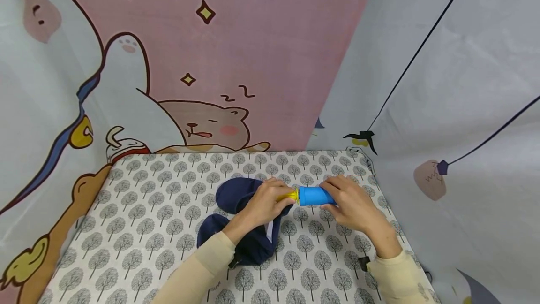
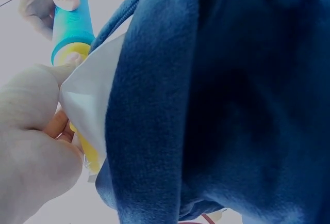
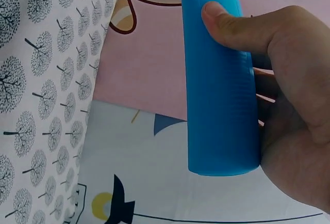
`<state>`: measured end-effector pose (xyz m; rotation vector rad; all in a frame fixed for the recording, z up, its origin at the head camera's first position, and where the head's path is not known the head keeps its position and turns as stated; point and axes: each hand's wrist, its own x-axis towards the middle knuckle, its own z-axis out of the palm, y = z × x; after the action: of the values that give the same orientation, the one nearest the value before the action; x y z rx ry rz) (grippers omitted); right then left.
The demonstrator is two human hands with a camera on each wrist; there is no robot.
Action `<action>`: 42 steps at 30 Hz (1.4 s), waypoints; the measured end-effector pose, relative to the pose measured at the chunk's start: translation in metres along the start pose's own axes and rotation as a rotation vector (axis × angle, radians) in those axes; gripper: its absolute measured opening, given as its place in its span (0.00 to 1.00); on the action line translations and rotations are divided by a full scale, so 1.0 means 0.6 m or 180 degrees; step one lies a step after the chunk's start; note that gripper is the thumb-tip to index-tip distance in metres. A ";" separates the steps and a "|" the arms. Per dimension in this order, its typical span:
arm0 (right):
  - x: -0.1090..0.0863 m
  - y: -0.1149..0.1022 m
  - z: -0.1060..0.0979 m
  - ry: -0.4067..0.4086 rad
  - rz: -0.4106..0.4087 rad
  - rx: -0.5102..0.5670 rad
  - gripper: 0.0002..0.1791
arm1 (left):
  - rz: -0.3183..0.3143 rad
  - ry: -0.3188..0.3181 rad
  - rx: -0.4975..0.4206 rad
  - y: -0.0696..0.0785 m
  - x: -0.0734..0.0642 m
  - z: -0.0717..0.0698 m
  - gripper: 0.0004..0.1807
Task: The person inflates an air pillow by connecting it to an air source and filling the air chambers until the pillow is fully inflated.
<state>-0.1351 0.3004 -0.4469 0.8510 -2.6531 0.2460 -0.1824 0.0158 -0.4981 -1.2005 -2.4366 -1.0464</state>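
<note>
A blue and yellow hand pump (image 1: pixel 313 196) is held level between my two hands, over the right side of a navy, U-shaped plush neck pillow (image 1: pixel 237 194). My left hand (image 1: pixel 266 201) pinches the pump's yellow end (image 1: pixel 288 195), which its fingers partly cover. Around the blue barrel (image 3: pixel 220 95) my right hand (image 1: pixel 352 202) is wrapped, the thumb lying along its side. In the left wrist view, the pillow's soft fabric (image 2: pixel 149 110) fills the right half, and a white tag (image 2: pixel 92 87) sticks out beside the left hand. Whether the pump touches the pillow I cannot tell.
A white cloth printed with grey trees (image 1: pixel 139 243) covers the table. Pink and white cartoon curtains (image 1: pixel 261 36) hang behind it and along both sides. Near the right cuff is a small black object (image 1: pixel 363 262).
</note>
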 end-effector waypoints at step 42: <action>-0.061 0.072 -0.057 0.0224 0.0131 -0.0050 0.35 | -0.0171 -0.0060 -0.0183 -0.010 0.000 -0.009 0.13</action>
<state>-0.1233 0.3638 -0.4313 0.7691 -2.6058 0.2600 -0.1875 0.0095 -0.4972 -1.1734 -2.4818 -1.1326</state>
